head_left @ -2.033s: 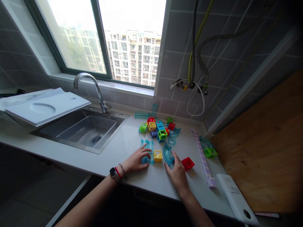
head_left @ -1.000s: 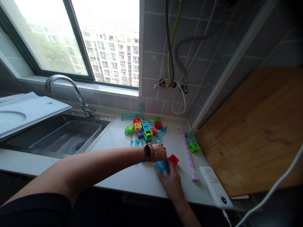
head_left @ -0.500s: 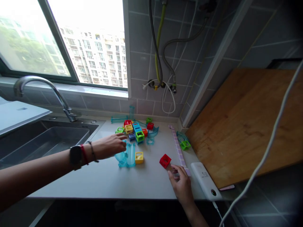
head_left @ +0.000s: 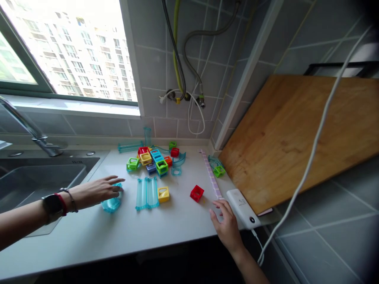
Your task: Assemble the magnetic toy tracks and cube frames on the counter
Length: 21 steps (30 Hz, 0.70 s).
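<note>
At left of the frame, left hand (head_left: 97, 190) over a curved translucent blue piece (head_left: 111, 204) on the white counter (head_left: 177, 219), with upper fingers outstretched; impossible to tell whether gripping. Toward the centre, straight blue track pieces (head_left: 147, 193) side by side, with a yellow cube (head_left: 163, 197) just beside. Right of centre, a red cube (head_left: 197, 193). At lower right, right hand (head_left: 226, 223) with fingers loosely curled and parted, near a white device (head_left: 242, 208).
</note>
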{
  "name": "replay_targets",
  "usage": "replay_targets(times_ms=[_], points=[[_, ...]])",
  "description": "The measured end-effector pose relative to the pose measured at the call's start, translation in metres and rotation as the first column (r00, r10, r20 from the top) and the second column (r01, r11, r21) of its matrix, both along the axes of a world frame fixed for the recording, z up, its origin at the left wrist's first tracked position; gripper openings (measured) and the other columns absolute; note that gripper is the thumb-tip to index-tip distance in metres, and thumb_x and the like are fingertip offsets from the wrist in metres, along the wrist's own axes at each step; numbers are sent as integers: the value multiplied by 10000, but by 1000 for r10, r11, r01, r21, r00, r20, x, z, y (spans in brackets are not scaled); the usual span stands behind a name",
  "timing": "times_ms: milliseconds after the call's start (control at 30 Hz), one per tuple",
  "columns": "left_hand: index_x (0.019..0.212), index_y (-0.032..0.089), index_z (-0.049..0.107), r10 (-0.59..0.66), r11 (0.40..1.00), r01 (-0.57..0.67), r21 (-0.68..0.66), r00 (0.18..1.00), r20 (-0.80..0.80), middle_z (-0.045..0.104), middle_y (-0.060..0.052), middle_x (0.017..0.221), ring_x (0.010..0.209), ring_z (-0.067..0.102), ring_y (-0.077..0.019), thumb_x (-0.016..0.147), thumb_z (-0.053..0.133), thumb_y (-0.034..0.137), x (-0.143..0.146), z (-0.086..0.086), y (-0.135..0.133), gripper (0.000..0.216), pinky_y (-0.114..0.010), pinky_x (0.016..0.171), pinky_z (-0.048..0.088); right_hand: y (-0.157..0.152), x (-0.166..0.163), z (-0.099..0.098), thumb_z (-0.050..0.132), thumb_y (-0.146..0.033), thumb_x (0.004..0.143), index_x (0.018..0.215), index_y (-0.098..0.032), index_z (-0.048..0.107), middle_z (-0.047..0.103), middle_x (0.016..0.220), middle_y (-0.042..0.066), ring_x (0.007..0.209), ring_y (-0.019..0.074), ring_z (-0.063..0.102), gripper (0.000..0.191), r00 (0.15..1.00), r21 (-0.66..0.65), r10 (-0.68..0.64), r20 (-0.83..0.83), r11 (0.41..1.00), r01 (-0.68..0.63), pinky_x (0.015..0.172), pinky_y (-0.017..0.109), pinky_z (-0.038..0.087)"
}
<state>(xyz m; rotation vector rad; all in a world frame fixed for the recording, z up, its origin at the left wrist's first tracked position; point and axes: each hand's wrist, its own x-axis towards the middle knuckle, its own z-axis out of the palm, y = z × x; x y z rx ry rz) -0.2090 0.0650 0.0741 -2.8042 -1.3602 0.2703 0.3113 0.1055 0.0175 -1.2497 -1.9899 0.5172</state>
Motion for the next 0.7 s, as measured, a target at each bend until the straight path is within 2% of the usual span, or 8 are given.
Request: replay_targets(times_ms=[100, 167, 267, 400, 500, 567, 633, 700], points=[[1042, 286, 732, -31, 999, 31, -8, 999, -36, 715, -47, 1228, 1357, 511, -263, 830, 534, -56, 4, 6, 1, 449, -467, 1176, 345, 5, -1, -1, 548, -344, 945, 1270, -227, 566, 565, 1262, 127, 1169, 283, 569, 345, 999, -5, 14, 32, 1000, -14, 938, 447, 537], [1151, 286, 696, -33, 999, 30, -45, 998, -55, 684, -69, 1281, 1361, 501, -295, 760, 643, -34, 9, 16, 0, 508, -473, 1178, 344, 9, -9, -2, 567, -358, 934, 1316, -240, 532, 547, 1297, 124, 1199, 287, 555, 402, 998, 17, 32, 57, 999, -33, 976, 466, 523], [1302, 276, 611, -4, 995, -1, -104, 999, -49, 654, -87, 1323, 1425, 403, -348, 639, 804, 37, 15, 34, -5, 730, -513, 1208, 271, 17, -23, -8, 603, -383, 905, 1364, -248, 488, 525, 1338, 124, 1247, 302, 528, 492, 993, 81, 48, 108, 995, -57, 1041, 497, 484], [1367, 275, 560, 60, 991, -65, -120, 997, -50, 594, -100, 1408, 1468, 318, -358, 603, 850, 52, 19, 50, -13, 847, -532, 1217, 214, 27, -35, -16, 630, -427, 879, 1419, -245, 429, 485, 1402, 133, 1300, 324, 491, 604, 982, 115, 53, 181, 991, -74, 1084, 524, 447], [1436, 313, 486, 176, 977, -181, -109, 983, -55, 477, -119, 1521, 1443, 357, -374, 567, 861, 32, 21, 54, -22, 987, -549, 1185, 259, 33, -38, -17, 631, -447, 879, 1441, -249, 410, 471, 1425, 131, 1307, 323, 488, 636, 975, 106, 66, 211, 990, -90, 1089, 519, 445], [1453, 348, 458, 273, 957, -274, -92, 962, -20, 417, -111, 1564, 1415, 403, -366, 600, 845, 49, 24, 54, -30, 984, -536, 1156, 311, 36, -39, -14, 633, -458, 878, 1443, -252, 413, 466, 1432, 127, 1310, 325, 485, 640, 974, 106, 83, 213, 989, -108, 1092, 521, 442], [1425, 358, 492, 387, 922, -384, -55, 920, 60, 411, -85, 1568, 1392, 439, -337, 694, 782, 88, 27, 53, -39, 832, -497, 1133, 361, 35, -41, -7, 625, -455, 887, 1426, -260, 440, 464, 1437, 118, 1322, 325, 473, 602, 977, 119, 103, 187, 985, -127, 1098, 528, 435], [1396, 311, 528, 548, 830, -558, -5, 815, 188, 465, -88, 1523, 1343, 499, -311, 806, 695, 187, 34, 48, -50, 625, -455, 1102, 411, 32, -48, 3, 598, -424, 914, 1388, -267, 485, 474, 1432, 107, 1325, 313, 469, 512, 983, 145, 126, 130, 979, -144, 1099, 525, 433]])
